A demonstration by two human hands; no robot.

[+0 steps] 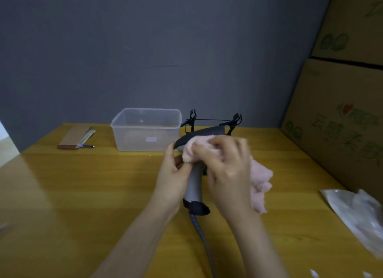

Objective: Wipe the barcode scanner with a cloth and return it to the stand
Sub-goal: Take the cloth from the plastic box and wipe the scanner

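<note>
A grey and black barcode scanner is held above the yellow wooden table, its cable trailing toward me. My left hand grips the scanner by the handle just below the head. My right hand presses a pink cloth against the scanner's head, and the cloth hangs down to the right. The hand is blurred. A black wire stand sits behind the scanner near the wall, with nothing on it.
A clear plastic bin stands left of the stand. A brown notebook with a pen lies at the far left. Cardboard boxes wall off the right side. A crumpled clear plastic bag lies at the right edge.
</note>
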